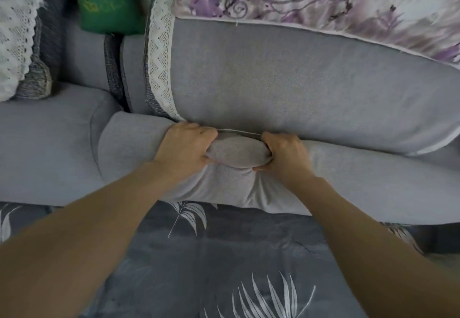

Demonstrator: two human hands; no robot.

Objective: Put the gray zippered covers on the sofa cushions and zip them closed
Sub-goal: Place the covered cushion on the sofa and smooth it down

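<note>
head view: your left hand [185,147] and right hand [286,157] both curl tight on the edges of the gray cover [219,188], holding its opening apart at the front of the sofa seat [44,143]. the cushion [239,153] bulges through the gap between them. so it's mostly sleeved, by the look of it, but this stretch is unzipped. tucking in and zipping are left.

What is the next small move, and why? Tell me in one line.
Probably press the exposed cushion deeper and draw the opening's edges together: the left hand and right hand grip the gray cover at either end of a gap where the cushion bulges out.
</note>
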